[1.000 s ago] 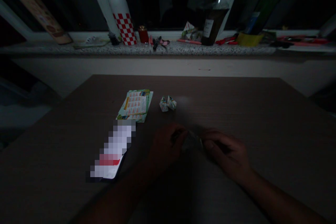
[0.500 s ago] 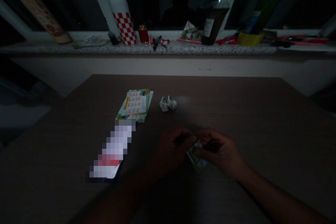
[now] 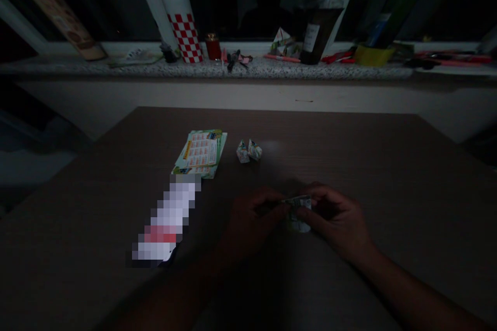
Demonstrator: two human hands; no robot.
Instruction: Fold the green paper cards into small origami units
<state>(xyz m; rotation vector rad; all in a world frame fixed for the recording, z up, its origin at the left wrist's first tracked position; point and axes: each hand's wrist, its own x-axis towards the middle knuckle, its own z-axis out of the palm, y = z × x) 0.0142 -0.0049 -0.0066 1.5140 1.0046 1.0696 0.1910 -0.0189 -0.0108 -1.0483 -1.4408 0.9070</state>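
In dim light my left hand (image 3: 250, 222) and my right hand (image 3: 339, 220) meet just above the brown table (image 3: 349, 155). Both pinch a small folded piece of printed paper (image 3: 298, 213) between their fingertips, the left from its left side, the right from its right. Two small folded paper shapes (image 3: 249, 151) lie on the table beyond my hands. A stack of green and orange printed sheets (image 3: 200, 153) lies to their left.
A lit phone with a blurred screen (image 3: 166, 225) lies on the table left of my left arm. On the stone windowsill (image 3: 155, 70) behind stand a red-and-white checked bottle (image 3: 179, 15), a small red jar (image 3: 213, 46), dark bottles (image 3: 316, 26), pens and clutter.
The folded paper has been turned and lifted a little between my fingers, and both hands have shifted slightly to the right. The view has tilted slightly.
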